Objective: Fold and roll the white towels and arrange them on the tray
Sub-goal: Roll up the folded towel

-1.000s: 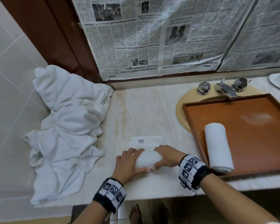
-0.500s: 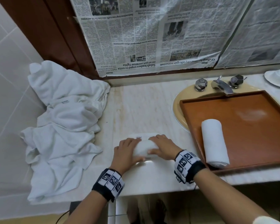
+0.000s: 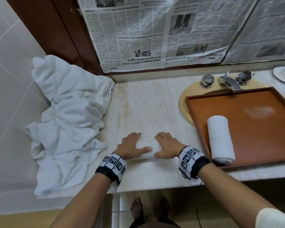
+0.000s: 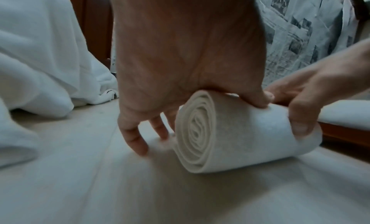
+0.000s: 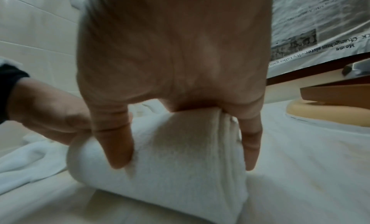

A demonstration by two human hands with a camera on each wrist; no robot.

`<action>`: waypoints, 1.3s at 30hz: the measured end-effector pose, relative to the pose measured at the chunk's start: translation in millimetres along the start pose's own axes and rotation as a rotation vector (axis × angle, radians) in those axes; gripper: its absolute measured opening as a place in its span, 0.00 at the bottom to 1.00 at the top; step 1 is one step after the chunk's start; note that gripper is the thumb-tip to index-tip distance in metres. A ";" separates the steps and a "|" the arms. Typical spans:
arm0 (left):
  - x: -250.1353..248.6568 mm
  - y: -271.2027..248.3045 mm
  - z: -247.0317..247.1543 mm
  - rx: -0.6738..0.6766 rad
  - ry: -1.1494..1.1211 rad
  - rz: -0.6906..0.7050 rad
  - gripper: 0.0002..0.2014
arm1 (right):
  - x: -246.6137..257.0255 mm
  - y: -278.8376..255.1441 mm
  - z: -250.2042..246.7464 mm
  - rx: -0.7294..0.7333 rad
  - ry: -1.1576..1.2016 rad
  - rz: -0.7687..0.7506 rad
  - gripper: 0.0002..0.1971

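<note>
Both hands, left hand (image 3: 130, 146) & right hand (image 3: 167, 145), curl over the rolled towel (image 3: 147, 149), pinning it w/ thumbs so the coil stays tight.

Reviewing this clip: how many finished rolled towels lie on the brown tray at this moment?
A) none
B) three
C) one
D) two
C: a single rolled towel lies on the tray, while both hands, left and right, hold a second roll on the counter.
</note>
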State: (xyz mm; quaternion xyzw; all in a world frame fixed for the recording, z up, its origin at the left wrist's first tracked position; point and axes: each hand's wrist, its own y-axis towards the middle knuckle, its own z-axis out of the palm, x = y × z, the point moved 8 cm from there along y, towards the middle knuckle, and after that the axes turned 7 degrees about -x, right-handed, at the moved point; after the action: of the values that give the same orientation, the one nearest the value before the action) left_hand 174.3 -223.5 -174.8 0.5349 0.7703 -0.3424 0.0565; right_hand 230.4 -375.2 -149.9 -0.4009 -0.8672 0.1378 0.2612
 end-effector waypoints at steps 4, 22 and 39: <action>-5.8 6.8 -5.4 0.069 -0.011 -0.009 0.44 | -3.7 8.3 -5.0 0.069 0.043 0.066 0.41; -22.3 -21.0 22.3 0.367 0.059 0.147 0.36 | -8.1 -68.6 36.5 0.086 0.219 0.183 0.28; -213.7 -6.9 36.8 0.092 -0.655 0.314 0.23 | -189.1 -234.4 -76.9 -0.794 0.652 0.486 0.29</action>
State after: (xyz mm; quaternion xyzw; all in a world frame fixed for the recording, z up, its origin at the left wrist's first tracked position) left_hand 248.1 -414.3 -102.6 0.5105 0.6037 -0.5172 0.3279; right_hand 230.1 -668.2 -46.1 -0.6783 -0.6096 -0.2735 0.3057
